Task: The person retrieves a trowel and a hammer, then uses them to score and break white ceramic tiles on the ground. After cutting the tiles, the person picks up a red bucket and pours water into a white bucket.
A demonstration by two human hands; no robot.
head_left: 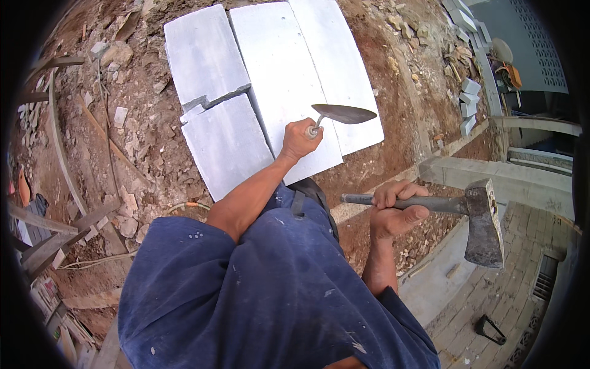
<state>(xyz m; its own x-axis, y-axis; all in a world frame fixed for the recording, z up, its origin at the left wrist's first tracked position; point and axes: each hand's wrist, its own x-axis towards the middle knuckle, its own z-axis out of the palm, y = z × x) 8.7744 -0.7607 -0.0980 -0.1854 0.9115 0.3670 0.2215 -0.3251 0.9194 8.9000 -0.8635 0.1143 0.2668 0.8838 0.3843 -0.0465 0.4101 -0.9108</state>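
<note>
My left hand (299, 140) is closed round the handle of a trowel (347, 114), whose pointed metal blade reaches out to the right over white blocks. My right hand (398, 212) grips the shaft of a hatchet (485, 227), its broad grey head hanging down at the right. Below the trowel lie large pale slabs side by side: a long middle block (273, 67), a right-hand block (335, 55) and a left one (206, 55). A jagged break parts the left one from a nearer piece (227, 147).
Reddish soil with rubble (138, 111) surrounds the blocks. Wooden poles (61, 129) cross at the left. A concrete beam (491, 178) runs along the right, beside a paved strip (522, 264) with a small black object (490, 329). Several white block pieces (469, 101) lie at the upper right.
</note>
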